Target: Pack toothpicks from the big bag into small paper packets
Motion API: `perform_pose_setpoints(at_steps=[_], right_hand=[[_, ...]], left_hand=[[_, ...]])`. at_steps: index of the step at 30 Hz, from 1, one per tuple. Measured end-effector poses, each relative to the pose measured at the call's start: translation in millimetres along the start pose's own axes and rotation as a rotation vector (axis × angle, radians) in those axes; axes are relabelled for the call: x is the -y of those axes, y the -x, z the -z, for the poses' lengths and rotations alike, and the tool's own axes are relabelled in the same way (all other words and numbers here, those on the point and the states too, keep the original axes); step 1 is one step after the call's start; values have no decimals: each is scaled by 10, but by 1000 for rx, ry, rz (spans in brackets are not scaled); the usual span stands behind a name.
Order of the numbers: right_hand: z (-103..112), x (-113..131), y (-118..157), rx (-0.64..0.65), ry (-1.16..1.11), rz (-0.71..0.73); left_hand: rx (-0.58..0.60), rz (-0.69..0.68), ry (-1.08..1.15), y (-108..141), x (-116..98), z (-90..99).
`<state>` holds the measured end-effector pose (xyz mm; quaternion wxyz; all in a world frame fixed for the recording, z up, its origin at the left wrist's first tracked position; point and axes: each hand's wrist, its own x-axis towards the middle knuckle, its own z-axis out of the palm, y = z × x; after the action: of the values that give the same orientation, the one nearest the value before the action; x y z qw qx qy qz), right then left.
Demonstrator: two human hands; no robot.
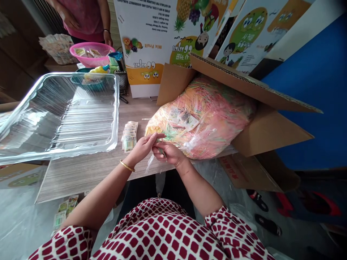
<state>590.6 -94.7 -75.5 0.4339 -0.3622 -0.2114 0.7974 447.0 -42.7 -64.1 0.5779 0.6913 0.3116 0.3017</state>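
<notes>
My left hand [145, 147] and my right hand [170, 153] meet at the front edge of the bag, fingertips together. Between the right fingers shows a small greenish bit, seemingly a few thin candy sticks [162, 151]. The left fingers are closed at the same spot, with their contents hidden. Just beyond lies a big clear plastic bag of thin pink, yellow and green candy sticks [214, 108], spilling from an open carton [260, 126]. Small printed packets [187, 120] rest on the bag. A stack of filled packets [130, 137] stands left of my left hand.
A clear plastic tray [115, 115] covers the table's left side. Behind it stand a pink basket [92, 46] and a teal bowl [78, 80]. Printed cartons [146, 77] line the back. Another person [86, 18] is at the far left. Slippers [267, 224] lie on the floor.
</notes>
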Motion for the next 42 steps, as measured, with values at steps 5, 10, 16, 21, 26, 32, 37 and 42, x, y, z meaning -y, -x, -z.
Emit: perform_pose_setpoints(at_steps=[5,10,16,21,26,32,37,42], right_hand=[[23,167,-39,-278,-327,289],[-12,151,-68,-257,-388,387],[-48,-13,-49,-162,-142,453],[9,141,71,-174,53,414],[449,653,403,-446,443,474],[796,1013,494,-1060,1428,480],[657,901,205,-915,1927,260],[612,741,66,-768,2066,233]], left_hand=[[-257,57,-178,212,101,-127],[193,59,-224,377,134,-336],[136,58,-194,361,195,-482],[132,26,-183,403,170,-585],[136,54,-162,400,280,-527],[31,113,-107,317,437,-446],[-143,-57,-201,-8,331,-425],[-322,-157,-290,-767,342,-246]])
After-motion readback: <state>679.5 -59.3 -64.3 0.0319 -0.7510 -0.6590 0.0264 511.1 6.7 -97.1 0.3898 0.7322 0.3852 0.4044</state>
